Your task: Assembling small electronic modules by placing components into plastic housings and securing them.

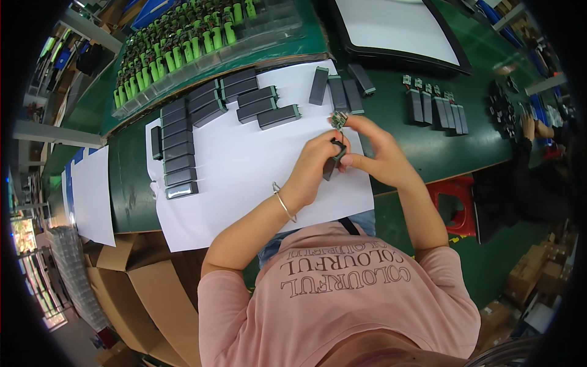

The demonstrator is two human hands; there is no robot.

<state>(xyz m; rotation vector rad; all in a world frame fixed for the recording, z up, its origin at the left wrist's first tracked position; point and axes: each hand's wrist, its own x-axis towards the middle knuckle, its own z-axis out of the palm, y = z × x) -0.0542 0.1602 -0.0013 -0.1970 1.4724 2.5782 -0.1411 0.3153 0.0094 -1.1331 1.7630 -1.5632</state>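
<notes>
Above the right part of the white sheet (257, 183), my left hand (313, 164) has its fingers closed round a dark grey oblong case (331, 168), tilted with its end up. A thin lead links the case's top to a small green circuit board (339, 120). My right hand (380, 153) has its index fingertip at that board, while its thumb reaches toward the side of the case. Any other grip of the right fingers is hidden. Beyond my hands lie similar grey cases (279, 117), some with green ends showing.
A column of grey cases (178, 147) lines the sheet's left side. Further right, several cases with boards attached (435, 110) lie on the green table (391, 144). A tray of green cylindrical parts (183, 52) and a black-framed tray (397, 58) stand behind. A co-worker's hand (527, 126) shows far right.
</notes>
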